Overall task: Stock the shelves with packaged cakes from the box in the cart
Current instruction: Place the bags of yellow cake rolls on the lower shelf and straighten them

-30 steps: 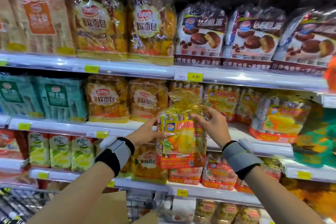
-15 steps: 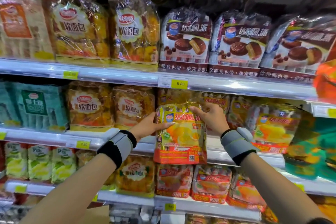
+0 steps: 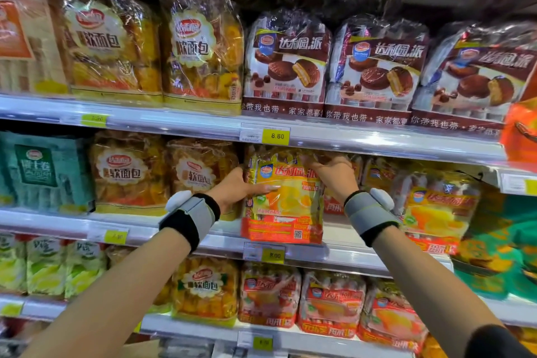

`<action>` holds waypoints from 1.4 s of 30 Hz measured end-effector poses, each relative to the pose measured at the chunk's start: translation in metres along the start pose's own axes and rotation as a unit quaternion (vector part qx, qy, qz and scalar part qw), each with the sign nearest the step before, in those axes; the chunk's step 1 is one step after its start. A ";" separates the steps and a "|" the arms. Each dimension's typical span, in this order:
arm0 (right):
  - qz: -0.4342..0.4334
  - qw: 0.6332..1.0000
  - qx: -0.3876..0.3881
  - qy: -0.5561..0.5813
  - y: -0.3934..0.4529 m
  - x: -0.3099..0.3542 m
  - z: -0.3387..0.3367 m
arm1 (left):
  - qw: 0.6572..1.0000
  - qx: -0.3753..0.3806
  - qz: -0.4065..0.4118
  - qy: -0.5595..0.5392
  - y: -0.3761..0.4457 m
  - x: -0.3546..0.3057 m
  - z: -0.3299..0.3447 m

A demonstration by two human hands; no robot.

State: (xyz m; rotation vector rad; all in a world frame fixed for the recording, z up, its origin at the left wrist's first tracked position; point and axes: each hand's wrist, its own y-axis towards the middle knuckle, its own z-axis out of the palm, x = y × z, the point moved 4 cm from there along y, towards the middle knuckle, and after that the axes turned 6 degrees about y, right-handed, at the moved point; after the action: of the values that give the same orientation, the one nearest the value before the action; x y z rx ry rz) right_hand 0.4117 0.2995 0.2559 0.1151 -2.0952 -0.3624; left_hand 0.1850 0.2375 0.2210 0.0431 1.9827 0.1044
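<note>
Held cake pack (image 3: 286, 200): yellow front, red band along the bottom, blue round logo, red lettering. Wrist straps (image 3: 191, 216): grey over black, white pod attached. Upper shelf: chocolate pie packs (image 3: 286, 67) printed dark brown on white; bread bags (image 3: 200, 46) clear, orange-yellow contents, cream label. Price tag (image 3: 275, 136): yellow, black digits. Far-left pack (image 3: 40, 168): teal green.

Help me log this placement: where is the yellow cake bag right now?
In the head view, the yellow cake bag is centre frame on the middle shelf, held between both hands, right of the soft-bread bags.
</note>
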 end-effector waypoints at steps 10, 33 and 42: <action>-0.029 0.999 0.018 0.012 0.007 0.003 0.004 | 0.999 -0.046 -0.002 0.021 0.024 0.015 0.004; -0.042 0.985 0.161 0.055 -0.016 -0.058 0.040 | 0.941 -0.148 0.177 0.247 0.027 -0.004 0.008; -0.056 0.994 0.092 0.028 -0.019 -0.058 0.050 | 0.893 -0.154 0.162 0.390 0.031 -0.012 0.000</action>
State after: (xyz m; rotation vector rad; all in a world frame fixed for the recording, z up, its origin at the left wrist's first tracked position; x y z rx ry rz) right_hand 0.3987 0.3045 0.1782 0.3489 -2.0694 -0.2281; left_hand 0.1899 0.2671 0.2351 0.1426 2.7194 0.7549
